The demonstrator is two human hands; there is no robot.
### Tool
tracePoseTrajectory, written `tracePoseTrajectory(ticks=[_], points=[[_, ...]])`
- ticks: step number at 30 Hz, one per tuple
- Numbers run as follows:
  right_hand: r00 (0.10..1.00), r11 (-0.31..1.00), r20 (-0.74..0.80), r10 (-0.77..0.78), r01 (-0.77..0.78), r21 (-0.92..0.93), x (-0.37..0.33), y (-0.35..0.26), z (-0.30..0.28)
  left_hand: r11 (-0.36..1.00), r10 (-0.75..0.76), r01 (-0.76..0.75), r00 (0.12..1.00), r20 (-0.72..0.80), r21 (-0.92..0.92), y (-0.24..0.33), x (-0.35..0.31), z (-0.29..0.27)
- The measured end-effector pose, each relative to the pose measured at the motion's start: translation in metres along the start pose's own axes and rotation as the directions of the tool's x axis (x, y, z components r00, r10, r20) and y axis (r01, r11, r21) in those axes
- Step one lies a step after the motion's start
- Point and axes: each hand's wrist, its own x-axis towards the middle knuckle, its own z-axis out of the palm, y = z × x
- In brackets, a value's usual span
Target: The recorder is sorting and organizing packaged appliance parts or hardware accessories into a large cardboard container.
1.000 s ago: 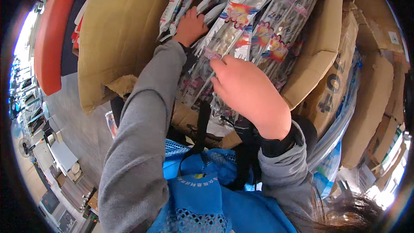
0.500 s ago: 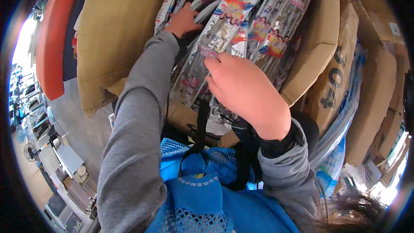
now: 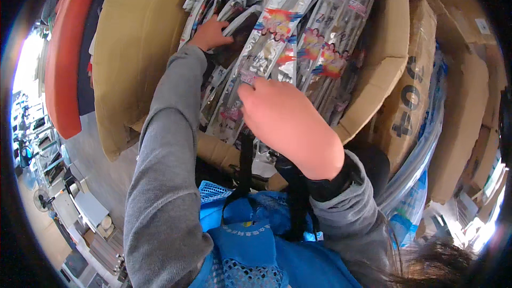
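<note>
Long, narrow clear-and-silver plastic packets [image 3: 330, 32] with colourful printed patches lie lengthwise in an open cardboard box [image 3: 144, 58]. My right hand [image 3: 290, 122] is closed at the edge of one long packet [image 3: 266, 48], pinching it near a small pink label; the fingertips are partly hidden behind the hand. Farther in, at the box's left side, my left hand [image 3: 210, 34] reaches among silver packets [image 3: 234, 8]. Its thumb and forefinger are apart beside a dark gap, with no packet visible between them; the other fingers are partly hidden.
Right of the box stand another taped carton [image 3: 410, 96], a clear plastic wrap [image 3: 421, 144] and more cardboard [image 3: 458, 122]. An orange-red padded panel [image 3: 69, 53] rises at the left. Far lower left are a fan [image 3: 41, 200] and cluttered tables.
The view has shifted slightly, so the box and packets sit a little farther left. My left thumb and forefinger have come away from a silver packet; my right hand keeps its pinch.
</note>
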Motion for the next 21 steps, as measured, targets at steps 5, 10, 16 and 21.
tracePoseTrajectory(ticks=[5,10,16,21], points=[[0.989,0.999,-0.141,-0.032,0.027,-0.037,0.001,-0.001,0.000,0.996,0.057,-0.052,0.996,-0.072,0.071,0.002,-0.006,-0.005],[0.974,0.997,-0.214,-0.080,0.077,-0.025,0.000,-0.001,0.002,0.989,0.111,-0.121,0.987,-0.116,-0.080,0.001,-0.023,-0.045],[0.996,0.996,-0.074,-0.056,0.061,0.067,0.002,0.011,-0.004,0.987,0.137,-0.159,0.928,-0.347,-0.036,0.026,-0.084,-0.127],[0.998,0.997,0.053,0.031,-0.035,0.075,0.001,0.012,-0.011,0.606,-0.405,-0.081,0.825,-0.394,-0.792,0.043,-0.195,-0.180]])
